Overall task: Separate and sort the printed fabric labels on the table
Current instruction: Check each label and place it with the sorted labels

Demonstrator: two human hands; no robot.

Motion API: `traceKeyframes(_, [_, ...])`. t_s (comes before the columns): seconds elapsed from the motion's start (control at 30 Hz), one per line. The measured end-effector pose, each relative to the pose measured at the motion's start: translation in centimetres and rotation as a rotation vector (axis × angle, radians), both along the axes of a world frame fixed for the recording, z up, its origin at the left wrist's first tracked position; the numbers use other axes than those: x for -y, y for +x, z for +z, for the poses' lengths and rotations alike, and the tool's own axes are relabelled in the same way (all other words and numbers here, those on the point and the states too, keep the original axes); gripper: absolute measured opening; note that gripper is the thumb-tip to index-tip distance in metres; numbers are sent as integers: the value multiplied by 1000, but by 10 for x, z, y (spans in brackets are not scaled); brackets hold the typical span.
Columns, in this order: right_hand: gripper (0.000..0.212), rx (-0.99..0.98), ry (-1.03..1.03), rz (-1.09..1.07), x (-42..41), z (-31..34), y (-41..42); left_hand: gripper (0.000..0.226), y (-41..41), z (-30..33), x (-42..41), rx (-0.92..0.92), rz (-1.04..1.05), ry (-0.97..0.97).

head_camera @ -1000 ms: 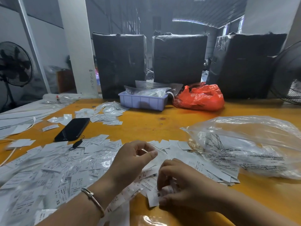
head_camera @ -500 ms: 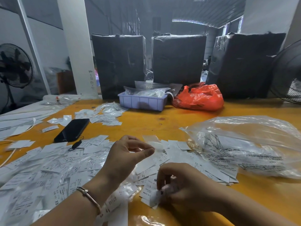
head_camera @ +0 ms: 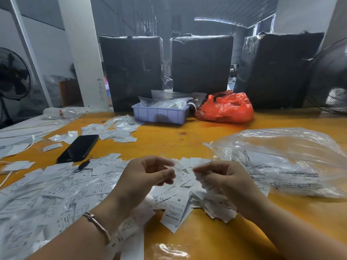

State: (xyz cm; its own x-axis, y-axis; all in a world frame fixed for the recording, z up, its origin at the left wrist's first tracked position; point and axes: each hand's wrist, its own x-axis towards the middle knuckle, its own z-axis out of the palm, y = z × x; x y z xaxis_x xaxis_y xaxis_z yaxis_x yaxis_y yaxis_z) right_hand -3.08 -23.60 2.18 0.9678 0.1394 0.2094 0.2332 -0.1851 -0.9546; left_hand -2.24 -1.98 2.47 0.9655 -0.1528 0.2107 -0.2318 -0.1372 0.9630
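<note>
White printed fabric labels (head_camera: 56, 192) lie scattered in a broad heap over the left and middle of the yellow table (head_camera: 187, 139). My left hand (head_camera: 144, 177) is raised above the heap and pinches a blurred white label (head_camera: 178, 169) between thumb and fingers. My right hand (head_camera: 223, 179), close to the left one, grips a bunch of labels (head_camera: 212, 188) with curled fingers. Below both hands lies a small pile of labels, one marked M (head_camera: 176, 209). A smaller group of labels (head_camera: 116, 130) sits farther back.
A clear plastic bag (head_camera: 281, 160) with printed sheets lies at the right. A black phone (head_camera: 78, 148) rests left of centre. At the back stand a lilac tray (head_camera: 159, 114), a red plastic bag (head_camera: 225, 107) and black wrapped boxes (head_camera: 201, 62). Fans flank both sides.
Both hands have lifted off the table and come together. My right hand, which was pressing labels down on the table, now holds a bunch in the air beside the left.
</note>
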Motion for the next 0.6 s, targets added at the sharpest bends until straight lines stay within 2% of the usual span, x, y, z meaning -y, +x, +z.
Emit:
traceKeyframes(0.07, [14, -56, 48, 12, -1, 1, 0, 19, -1, 1, 1, -6, -54, -1])
traceKeyframes(0.1, [15, -90, 84, 49, -1, 2, 0, 20, -2, 1, 1, -13, -91, -9])
traceKeyframes(0.2, [37, -129, 88, 188, -3, 2, -2, 19, -5, 2, 4, -24, -210, -2])
traceKeyframes(0.3, [35, -138, 87, 308, -3, 2, -2, 20, -7, 3, 6, -41, -312, 30])
traceKeyframes(0.47, [19, -116, 141, 295, 1, 3, 1, 18, -7, 2, 6, -48, -350, 103])
traceKeyframes(0.6, [22, -19, 88, 214, -1, 4, -2, 18, -8, 1, 5, -39, -347, 145])
